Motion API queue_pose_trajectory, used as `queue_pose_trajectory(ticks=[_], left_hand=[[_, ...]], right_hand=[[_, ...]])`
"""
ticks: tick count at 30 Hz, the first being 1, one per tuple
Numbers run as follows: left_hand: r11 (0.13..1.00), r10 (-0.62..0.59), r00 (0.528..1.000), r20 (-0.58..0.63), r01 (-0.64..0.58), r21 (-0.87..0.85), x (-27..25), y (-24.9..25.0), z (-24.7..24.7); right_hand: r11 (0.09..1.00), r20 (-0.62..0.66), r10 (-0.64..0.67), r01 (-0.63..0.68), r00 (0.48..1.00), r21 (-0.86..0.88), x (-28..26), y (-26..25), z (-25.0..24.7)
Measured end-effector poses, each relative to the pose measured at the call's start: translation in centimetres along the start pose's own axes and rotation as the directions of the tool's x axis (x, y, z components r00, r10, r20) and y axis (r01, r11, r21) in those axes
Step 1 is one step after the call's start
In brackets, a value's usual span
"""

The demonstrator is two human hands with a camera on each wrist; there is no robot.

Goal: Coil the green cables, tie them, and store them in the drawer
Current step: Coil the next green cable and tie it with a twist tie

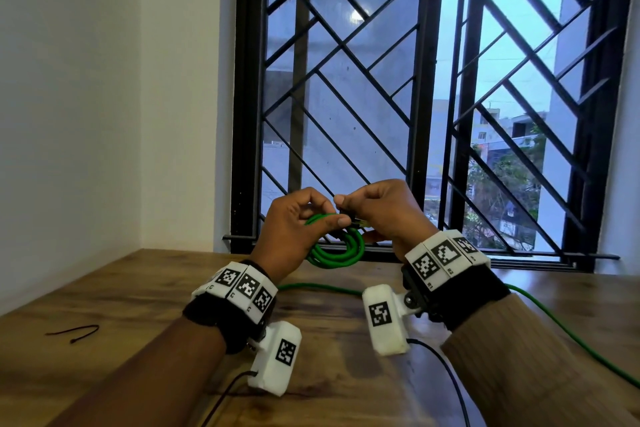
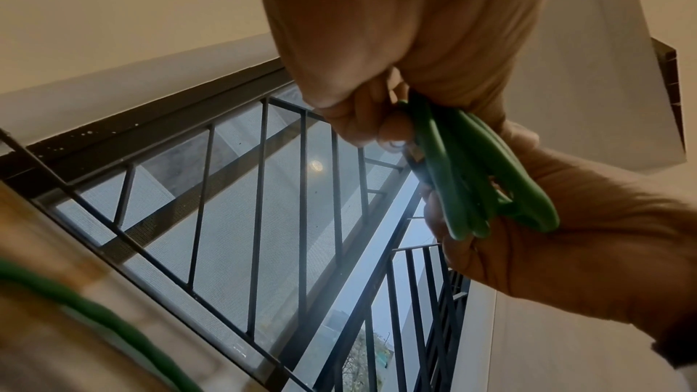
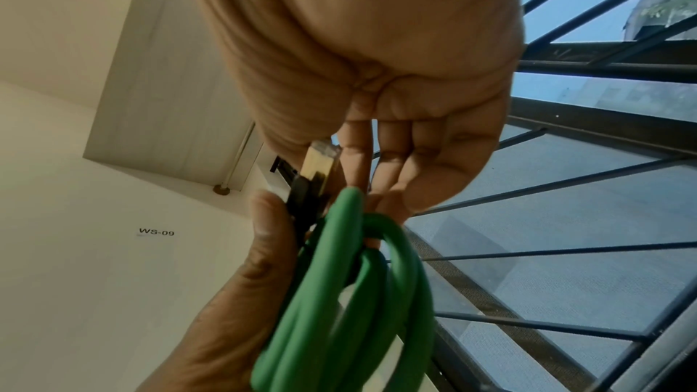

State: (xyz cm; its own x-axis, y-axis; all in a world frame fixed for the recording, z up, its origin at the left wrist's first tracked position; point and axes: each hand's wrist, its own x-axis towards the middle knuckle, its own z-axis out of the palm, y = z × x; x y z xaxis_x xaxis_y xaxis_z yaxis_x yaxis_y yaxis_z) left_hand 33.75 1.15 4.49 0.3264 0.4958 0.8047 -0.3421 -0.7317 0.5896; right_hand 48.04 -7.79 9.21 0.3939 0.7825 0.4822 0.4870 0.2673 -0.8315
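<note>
Both hands are raised above the wooden table (image 1: 145, 291) before the window. My left hand (image 1: 333, 215) grips a coil of green cable (image 1: 337, 250) at its top, and the loops hang below it. In the left wrist view the left hand (image 2: 381, 127) pinches the coil (image 2: 471, 178), with the right hand (image 2: 565, 237) beyond it. My right hand (image 1: 350, 209) pinches the cable's plug end (image 3: 317, 166), gold with a black boot, right beside the coil (image 3: 358, 294). The left thumb (image 3: 266, 228) touches the boot. No drawer is in view.
A second green cable (image 1: 554, 326) lies loose across the table from the middle to the right edge. A thin dark tie (image 1: 74, 333) lies on the table at the left. The barred window (image 1: 415, 97) stands close behind the hands, and white walls close the left corner.
</note>
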Motion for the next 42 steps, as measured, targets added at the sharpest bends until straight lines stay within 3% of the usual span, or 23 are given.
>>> queue_pose_trajectory(ticks=[5,10,17,22,25,34,42], left_hand=[[0.999,0.013,1.000,-0.020,-0.013,-0.033,0.1,0.2,-0.1],[0.999,-0.029,0.998,-0.059,0.027,-0.038,0.3,0.1,-0.5],[0.995,-0.100,0.983,-0.155,0.097,-0.032,0.6,-0.2,-1.4],[0.991,-0.130,0.972,-0.194,0.135,0.013,0.6,-0.3,-1.2],[0.988,-0.136,0.960,-0.244,0.150,0.039,0.8,-0.4,-1.0],[0.987,-0.141,0.954,-0.263,0.157,0.041,1.0,-0.6,-0.4],[0.989,-0.111,0.955,-0.275,0.133,0.064,1.0,-0.4,-0.5]], right_hand=[[0.985,-0.017,-0.162,0.161,0.987,-0.069,0.3,0.3,0.4],[0.900,0.010,-0.422,0.420,0.907,-0.119,0.6,0.7,0.7],[0.815,0.150,-0.533,0.553,0.833,-0.174,-0.2,0.4,0.7],[0.699,0.102,-0.561,0.536,0.822,-0.473,-0.2,0.9,1.5],[0.661,0.056,-0.577,0.507,0.815,-0.554,-0.8,0.6,1.8],[0.652,0.004,-0.514,0.394,0.858,-0.648,-1.2,-0.1,2.5],[0.695,-0.004,-0.478,0.376,0.878,-0.612,-1.0,0.2,2.9]])
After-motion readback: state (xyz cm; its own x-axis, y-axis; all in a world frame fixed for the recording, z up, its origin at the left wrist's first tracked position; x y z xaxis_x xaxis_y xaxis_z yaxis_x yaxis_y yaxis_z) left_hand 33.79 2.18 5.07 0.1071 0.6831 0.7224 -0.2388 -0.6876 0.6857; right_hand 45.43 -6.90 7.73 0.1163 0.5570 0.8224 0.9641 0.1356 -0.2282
